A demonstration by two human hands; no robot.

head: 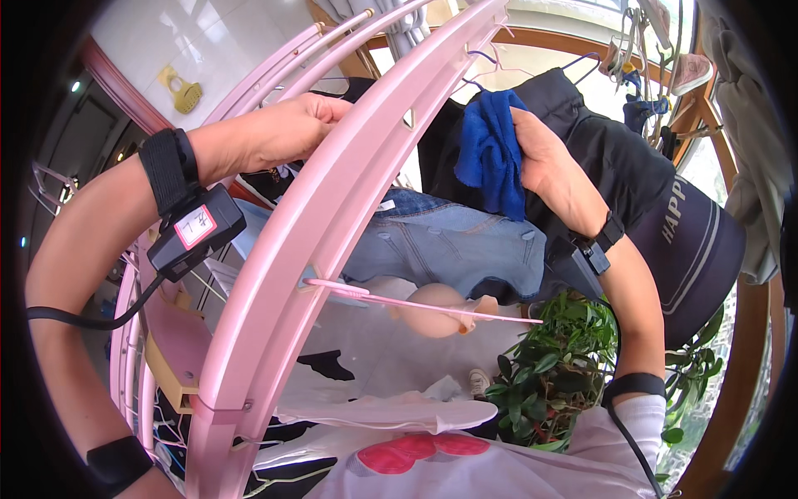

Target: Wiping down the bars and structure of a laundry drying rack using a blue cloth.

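Note:
My right hand grips a blue towel-like cloth, which hangs in folds from the fingers. Behind the cloth is a black padded garment. Across the view runs the pink metal rail of a drying rack, with slots along its side. My left hand is at the rail's far side, fingers curled; the rail hides the fingertips, so what they hold cannot be seen. Blue denim clothing hangs beneath the cloth. A pink hanger sticks out from a slot lower on the rail.
Leafy potted plants stand at lower right. A dark bag-like item with lettering hangs at right, near a grey curtain. Shoes hang by the window. White clothing hangs close to my body. A yellow holder is on the wall.

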